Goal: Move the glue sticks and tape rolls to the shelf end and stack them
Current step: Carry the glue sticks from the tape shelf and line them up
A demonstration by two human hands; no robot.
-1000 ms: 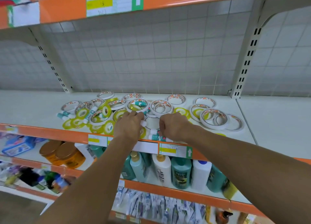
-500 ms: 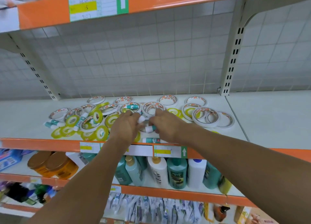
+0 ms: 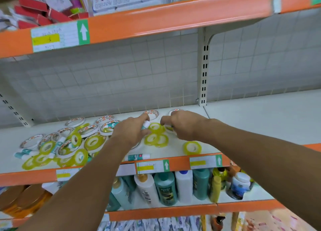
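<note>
hands: both shifted right along shelf [image 3: 173, 149] | left hand [image 3: 129, 132]: now grips glue stick [image 3: 145, 125], white cap up | right hand [image 3: 184, 125]: curled over tape rolls near upright post | view: tilted up, upper shelf stock visible

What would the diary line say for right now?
left hand: holds glue stick | right hand: on tape rolls | stacking: not done

a white metal shelf board [image 3: 260, 109] with an orange front strip carries pale price labels with yellow bars and green arrow tabs [image 3: 166, 165]. behind it stands a white wire grid back panel [image 3: 121, 78], and a cream slotted upright post [image 3: 205, 71] splits the bay. a second orange-edged shelf [image 3: 156, 20] runs overhead. below, a lower shelf holds plastic bottles [image 3: 165, 189] in teal and white.
</note>
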